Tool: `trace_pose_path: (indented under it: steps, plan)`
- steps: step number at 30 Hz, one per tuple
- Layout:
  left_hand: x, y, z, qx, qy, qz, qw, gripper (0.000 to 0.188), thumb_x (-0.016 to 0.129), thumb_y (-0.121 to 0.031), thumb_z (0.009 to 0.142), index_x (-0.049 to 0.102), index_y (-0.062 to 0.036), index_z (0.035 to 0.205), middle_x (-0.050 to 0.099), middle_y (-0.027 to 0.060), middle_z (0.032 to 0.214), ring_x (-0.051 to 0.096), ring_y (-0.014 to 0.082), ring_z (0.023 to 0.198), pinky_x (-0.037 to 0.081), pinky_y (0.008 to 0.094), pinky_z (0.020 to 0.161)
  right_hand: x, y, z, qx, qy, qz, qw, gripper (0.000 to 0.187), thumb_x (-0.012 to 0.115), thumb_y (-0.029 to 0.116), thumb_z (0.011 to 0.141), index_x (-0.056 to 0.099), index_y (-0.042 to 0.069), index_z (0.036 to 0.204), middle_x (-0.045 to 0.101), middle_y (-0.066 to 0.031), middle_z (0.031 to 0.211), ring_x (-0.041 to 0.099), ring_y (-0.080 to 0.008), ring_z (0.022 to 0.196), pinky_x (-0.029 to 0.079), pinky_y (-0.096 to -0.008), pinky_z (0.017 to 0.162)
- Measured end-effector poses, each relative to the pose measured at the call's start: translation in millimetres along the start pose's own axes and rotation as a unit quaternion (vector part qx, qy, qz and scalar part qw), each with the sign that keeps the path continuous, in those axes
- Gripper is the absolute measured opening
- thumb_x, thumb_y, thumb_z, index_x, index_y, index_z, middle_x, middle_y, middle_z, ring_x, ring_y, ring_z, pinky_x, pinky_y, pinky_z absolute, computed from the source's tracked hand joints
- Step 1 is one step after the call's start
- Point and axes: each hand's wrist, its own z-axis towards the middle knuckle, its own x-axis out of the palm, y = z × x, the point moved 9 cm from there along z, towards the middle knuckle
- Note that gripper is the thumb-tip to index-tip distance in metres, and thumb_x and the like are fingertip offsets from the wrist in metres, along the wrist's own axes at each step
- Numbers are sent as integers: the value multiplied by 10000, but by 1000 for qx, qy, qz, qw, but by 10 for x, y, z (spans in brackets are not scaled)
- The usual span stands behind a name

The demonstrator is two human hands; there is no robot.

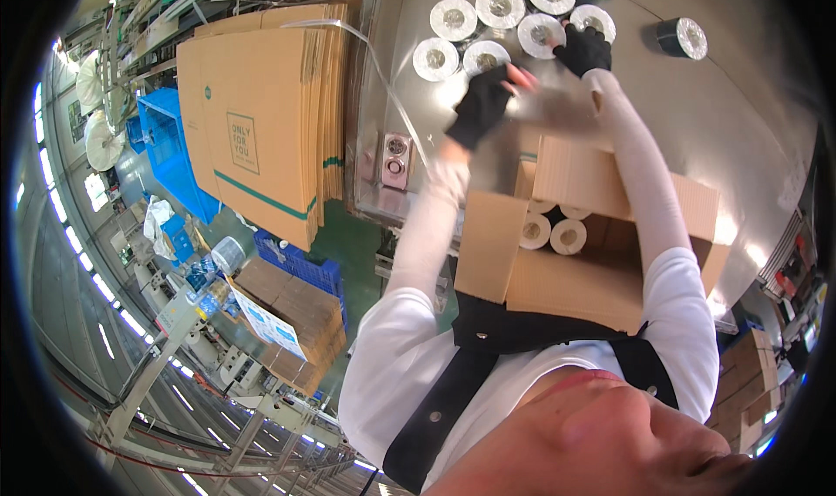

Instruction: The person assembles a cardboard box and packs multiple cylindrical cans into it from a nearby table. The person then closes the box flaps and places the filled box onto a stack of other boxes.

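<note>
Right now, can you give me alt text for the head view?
The black-gloved right hand is at white-ended cylindrical rolls on a shiny metal table; the black-gloved left hand is beside them. Closer to the body, an open brown cardboard box holds more rolls.

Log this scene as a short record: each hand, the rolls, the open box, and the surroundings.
Left hand: black fingerless glove, near the grouped rolls; fingers blurred
Right hand: black glove, at the grouped rolls; grip unclear
Lone roll: apart, right of the group, on the metal table
Open box: flaps spread, rolls inside
Left side: flat carton stack, blue crate
</note>
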Motion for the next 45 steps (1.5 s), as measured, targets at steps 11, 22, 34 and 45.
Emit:
trace_pose_path:
  steps: [11,22,34,45]
  plan:
    - [-889,952,705,-51,45,761,645,443,645,-395,722,561,-229,1124,554,184,1005,529,378,934,420,479,796,-5,-164,200,-77,10,18,997,504,704,389,628,618,175,1076,596,-179,1052,551,-346,986,436,-425,851]
    - [40,-753,-482,94,-131,318,934,331,654,-240,816,516,-41,1042,523,84,889,534,221,794,438,332,722,-1857,-2362,-2160,-154,-81,709,683,508,693,279,811,496,13,1196,569,-73,1145,548,-141,981,462,-270,862]
    - [3766,-2256,-2200,497,266,350,748,218,707,-214,714,640,-107,891,592,152,903,586,299,806,498,417,765,-2738,-3209,-5416,-88,-489,435,751,319,642,233,790,586,54,1049,601,-81,1028,578,-201,947,462,-360,882]
    - [4174,1027,-2124,260,486,498,670,284,568,-266,781,610,-70,982,559,171,1003,537,326,983,430,390,882,-1442,-2221,-5591,-95,-22,423,901,387,728,327,660,621,85,942,538,-150,1110,527,-320,1020,403,-440,893]
